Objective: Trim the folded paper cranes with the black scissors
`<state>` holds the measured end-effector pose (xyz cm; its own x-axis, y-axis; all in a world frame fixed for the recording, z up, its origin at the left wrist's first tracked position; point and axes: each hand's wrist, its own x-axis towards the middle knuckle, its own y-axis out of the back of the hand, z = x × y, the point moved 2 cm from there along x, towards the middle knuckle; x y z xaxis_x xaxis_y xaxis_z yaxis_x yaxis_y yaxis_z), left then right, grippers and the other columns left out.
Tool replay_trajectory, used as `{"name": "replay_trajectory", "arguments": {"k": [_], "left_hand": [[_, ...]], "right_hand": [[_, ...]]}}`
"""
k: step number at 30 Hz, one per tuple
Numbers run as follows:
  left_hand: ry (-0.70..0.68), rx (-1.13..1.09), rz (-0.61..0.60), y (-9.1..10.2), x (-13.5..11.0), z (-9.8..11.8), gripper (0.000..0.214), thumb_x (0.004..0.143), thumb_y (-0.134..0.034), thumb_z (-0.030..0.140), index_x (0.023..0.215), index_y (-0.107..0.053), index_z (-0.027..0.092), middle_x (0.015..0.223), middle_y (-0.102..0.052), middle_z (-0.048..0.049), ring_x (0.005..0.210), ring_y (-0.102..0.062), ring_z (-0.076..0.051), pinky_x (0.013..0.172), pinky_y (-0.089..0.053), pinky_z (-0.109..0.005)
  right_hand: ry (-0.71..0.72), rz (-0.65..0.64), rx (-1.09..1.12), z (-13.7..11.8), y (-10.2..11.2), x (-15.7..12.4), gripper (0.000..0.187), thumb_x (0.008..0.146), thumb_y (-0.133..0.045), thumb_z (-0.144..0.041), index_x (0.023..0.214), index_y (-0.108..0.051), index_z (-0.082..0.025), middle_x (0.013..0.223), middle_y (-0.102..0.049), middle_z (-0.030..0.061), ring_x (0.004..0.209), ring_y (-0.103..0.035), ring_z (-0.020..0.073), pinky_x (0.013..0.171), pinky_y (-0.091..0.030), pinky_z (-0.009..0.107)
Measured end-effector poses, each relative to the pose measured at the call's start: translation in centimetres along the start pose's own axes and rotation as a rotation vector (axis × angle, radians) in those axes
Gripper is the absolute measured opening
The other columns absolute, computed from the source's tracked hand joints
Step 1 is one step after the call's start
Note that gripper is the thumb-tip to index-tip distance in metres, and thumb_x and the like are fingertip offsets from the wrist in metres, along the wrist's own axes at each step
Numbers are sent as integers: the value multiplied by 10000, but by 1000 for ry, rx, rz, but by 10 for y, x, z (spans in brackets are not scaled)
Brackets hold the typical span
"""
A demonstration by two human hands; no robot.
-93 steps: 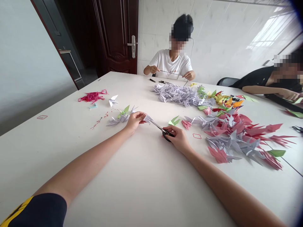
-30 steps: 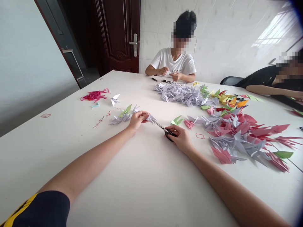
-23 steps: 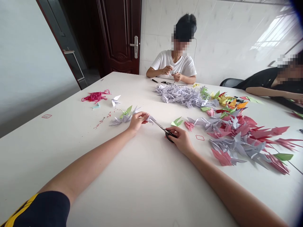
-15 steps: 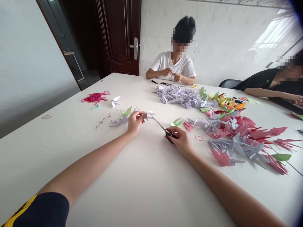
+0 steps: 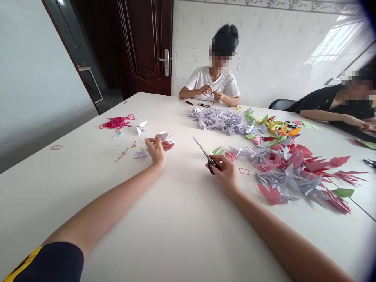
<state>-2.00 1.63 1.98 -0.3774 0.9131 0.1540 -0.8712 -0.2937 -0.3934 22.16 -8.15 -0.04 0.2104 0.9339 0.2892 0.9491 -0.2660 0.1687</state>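
Our left hand point(image 5: 158, 148) pinches a lavender paper crane point(image 5: 163, 136), frame centre-left; our right hand point(image 5: 225, 169) grasps scissors point(image 5: 205, 155), well apart.

The single head-worn camera looks forward and down from the wearer's seat, close above the left hand point(image 5: 157, 150) and right hand point(image 5: 225, 172), across the white table point(image 5: 182, 235) toward the tiled wall point(image 5: 279, 47).

One pair of scissors point(image 5: 202, 149) in the right hand point(image 5: 226, 174), one paper crane point(image 5: 163, 136) in the left hand point(image 5: 157, 149). Two red loops point(image 5: 244, 171): one just right of the right hand, one far left of the left (both tiny). One pink string tangle point(image 5: 116, 122) beyond the left hand.
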Motion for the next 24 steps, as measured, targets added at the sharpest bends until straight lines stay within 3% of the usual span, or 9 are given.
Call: {"name": "replay_trajectory", "arguments": {"k": [4, 8, 11, 14, 17, 19, 21, 24], "left_hand": [[-93, 44, -28, -1, -2, 1, 444, 898, -575, 578, 1119, -326, 284, 1123, -660, -72, 992, -733, -179, 886, -579, -316], [-233, 276, -188, -4, -7, -2, 557, 893, -621, 471, 1341, -332, 307, 1520, -431, -127, 1408, -478, -237, 1092, -470, -356], [-320, 490, -348, -8, -13, -5, 702, 864, -661, 367, 1452, -287, 283, 1630, -270, -135, 1544, -218, -281, 1232, -287, -447], [-387, 624, -334, -8, -16, -4, 794, 872, -634, 313, 1527, -188, 260, 1686, -56, -146, 1575, -9, -281, 1265, -173, -486], [-492, 664, -297, -7, -18, 3, 780, 901, -586, 289, 1545, -146, 278, 1691, 47, -131, 1575, -26, -282, 1260, -188, -496], [-570, 702, -342, -9, -21, 6, 703, 917, -553, 271, 1530, -208, 281, 1694, 2, -120, 1572, -58, -289, 1251, -214, -508], [-629, 774, -507, -12, -27, 5, 582, 932, -508, 240, 1486, -332, 263, 1686, -116, -112, 1566, -117, -285, 1243, -244, -508], [-659, 937, -882, -18, -36, -4, 486, 923, -493, 203, 1408, -480, 229, 1649, -263, -108, 1558, -167, -275, 1250, -232, -511]], "right_hand": [[25, 99, 16, -1, 3, 1, 302, 774, -701, -341, 1048, -664, -221, 900, -662, 40, 879, -741, 250, 603, -524, 280], [128, 313, 66, 0, 8, 4, 292, 790, -680, -301, 1071, -624, -246, 921, -595, 19, 856, -706, 198, 625, -511, 275], [190, 444, 91, 0, 12, 6, 336, 793, -690, -306, 1100, -564, -259, 947, -554, 16, 875, -662, 176, 659, -512, 280], [198, 508, 84, -1, 15, 8, 387, 800, -698, -342, 1127, -505, -267, 989, -529, 26, 933, -628, 180, 684, -506, 283], [176, 505, 57, -2, 16, 9, 388, 815, -674, -372, 1129, -472, -266, 1005, -513, 36, 951, -611, 187, 695, -504, 291], [165, 498, 48, -3, 16, 10, 378, 823, -654, -371, 1129, -459, -264, 992, -511, 35, 941, -605, 186, 714, -508, 302], [169, 503, 59, -3, 16, 10, 365, 827, -642, -360, 1123, -452, -263, 972, -511, 30, 923, -600, 180, 751, -513, 317], [180, 513, 67, -1, 17, 11, 367, 822, -642, -358, 1120, -451, -261, 966, -513, 26, 928, -596, 181, 799, -516, 336]]}}
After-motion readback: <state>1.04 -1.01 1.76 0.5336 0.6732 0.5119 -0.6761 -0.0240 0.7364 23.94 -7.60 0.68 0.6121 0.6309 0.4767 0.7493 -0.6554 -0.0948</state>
